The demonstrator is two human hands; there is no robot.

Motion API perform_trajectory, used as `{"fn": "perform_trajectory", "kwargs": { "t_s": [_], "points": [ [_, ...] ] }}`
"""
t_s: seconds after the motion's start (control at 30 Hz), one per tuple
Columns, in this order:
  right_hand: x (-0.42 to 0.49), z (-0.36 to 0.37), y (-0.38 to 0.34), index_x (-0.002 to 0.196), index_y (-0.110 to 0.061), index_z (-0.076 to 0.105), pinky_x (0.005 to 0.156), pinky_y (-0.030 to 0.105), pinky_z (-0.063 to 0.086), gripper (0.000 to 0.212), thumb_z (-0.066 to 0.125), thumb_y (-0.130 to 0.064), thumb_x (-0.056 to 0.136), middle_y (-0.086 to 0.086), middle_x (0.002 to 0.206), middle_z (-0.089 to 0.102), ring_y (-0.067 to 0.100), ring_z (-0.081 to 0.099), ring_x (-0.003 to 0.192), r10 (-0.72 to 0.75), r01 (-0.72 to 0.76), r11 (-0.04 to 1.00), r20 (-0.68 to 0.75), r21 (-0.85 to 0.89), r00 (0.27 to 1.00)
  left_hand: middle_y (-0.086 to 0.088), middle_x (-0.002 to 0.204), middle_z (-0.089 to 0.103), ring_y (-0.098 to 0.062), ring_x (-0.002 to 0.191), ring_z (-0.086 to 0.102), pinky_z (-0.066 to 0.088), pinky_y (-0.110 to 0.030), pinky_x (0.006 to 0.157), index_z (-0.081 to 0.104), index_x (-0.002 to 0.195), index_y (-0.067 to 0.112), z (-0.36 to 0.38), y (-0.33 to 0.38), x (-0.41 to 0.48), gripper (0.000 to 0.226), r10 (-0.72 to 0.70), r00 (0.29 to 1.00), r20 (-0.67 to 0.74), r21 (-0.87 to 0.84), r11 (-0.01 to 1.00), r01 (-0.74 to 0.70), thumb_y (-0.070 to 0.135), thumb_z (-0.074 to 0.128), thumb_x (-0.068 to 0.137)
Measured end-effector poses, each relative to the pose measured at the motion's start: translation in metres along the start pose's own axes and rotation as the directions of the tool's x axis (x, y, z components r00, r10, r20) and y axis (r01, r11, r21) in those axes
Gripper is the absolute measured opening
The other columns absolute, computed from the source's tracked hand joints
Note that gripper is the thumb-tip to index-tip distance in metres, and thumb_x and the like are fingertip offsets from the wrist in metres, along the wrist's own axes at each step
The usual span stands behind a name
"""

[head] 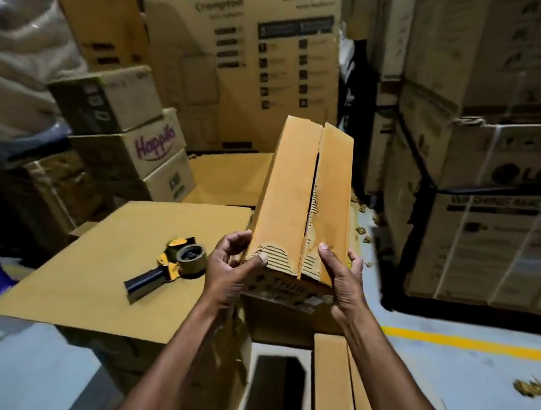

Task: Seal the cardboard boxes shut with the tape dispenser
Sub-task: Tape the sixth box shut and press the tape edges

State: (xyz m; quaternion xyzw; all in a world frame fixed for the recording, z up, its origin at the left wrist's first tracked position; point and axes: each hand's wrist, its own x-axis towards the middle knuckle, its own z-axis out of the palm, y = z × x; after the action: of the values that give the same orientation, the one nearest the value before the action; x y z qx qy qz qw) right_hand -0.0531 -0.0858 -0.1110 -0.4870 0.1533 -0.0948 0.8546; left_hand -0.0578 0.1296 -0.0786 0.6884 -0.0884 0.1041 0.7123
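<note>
L grip, R grip round box

I see my L hand & R hand gripping near end of narrow cardboard box, top seam gaping; tape dispenser lies left on flat cardboard.

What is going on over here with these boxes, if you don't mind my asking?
A person holds the near end of a long, narrow cardboard box, with the left hand and the right hand gripping its two sides. The top flaps meet along a seam that gapes and shows no tape. The tape dispenser lies untouched on a flat cardboard sheet to the left.
</note>
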Motion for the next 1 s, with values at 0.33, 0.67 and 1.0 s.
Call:
{"fn": "perform_trajectory", "kwargs": {
  "t_s": [0.33, 0.67, 1.0],
  "points": [
    [-0.056, 0.199, 0.079, 0.143, -0.023, 0.040, 0.087, 0.038, 0.059, 0.093, 0.092, -0.032, 0.067, 0.010, 0.125, 0.070, 0.023, 0.073, 0.106, -0.089, 0.087, 0.996, 0.204, 0.016, 0.975, -0.009, 0.128, 0.070, -0.018, 0.119, 0.067, 0.059, -0.029, 0.085, 0.065, 0.123, 0.006, -0.215, 0.031, 0.013, 0.045, 0.073, 0.989, -0.128, -0.100, 0.991, -0.086, -0.004, 0.079, 0.082],
    [-0.038, 0.338, 0.153, 0.142, -0.035, 0.033, 0.078, 0.044, 0.062, 0.080, 0.086, -0.027, 0.083, 0.010, 0.125, 0.069, 0.025, 0.075, 0.103, -0.020, 0.021, 1.000, 0.338, 0.001, 0.941, -0.006, 0.126, 0.071, -0.009, 0.114, 0.067, 0.055, -0.018, 0.083, 0.069, 0.112, 0.009, -0.353, 0.021, 0.062, 0.038, 0.143, 0.952, -0.270, -0.092, 0.980, -0.174, -0.009, 0.077, 0.080],
    [0.046, 0.467, 0.227, 0.133, -0.035, 0.040, 0.095, 0.050, 0.056, 0.079, 0.091, -0.046, 0.073, 0.005, 0.124, 0.068, 0.024, 0.068, 0.109, 0.016, 0.004, 0.997, 0.262, -0.076, 0.965, 0.000, 0.124, 0.074, -0.014, 0.118, 0.066, 0.054, -0.022, 0.088, 0.075, 0.106, 0.014, -0.463, -0.012, 0.183, 0.056, 0.067, 0.945, -0.322, -0.046, 0.995, -0.086, 0.030, 0.091, 0.055]
  ]
}}
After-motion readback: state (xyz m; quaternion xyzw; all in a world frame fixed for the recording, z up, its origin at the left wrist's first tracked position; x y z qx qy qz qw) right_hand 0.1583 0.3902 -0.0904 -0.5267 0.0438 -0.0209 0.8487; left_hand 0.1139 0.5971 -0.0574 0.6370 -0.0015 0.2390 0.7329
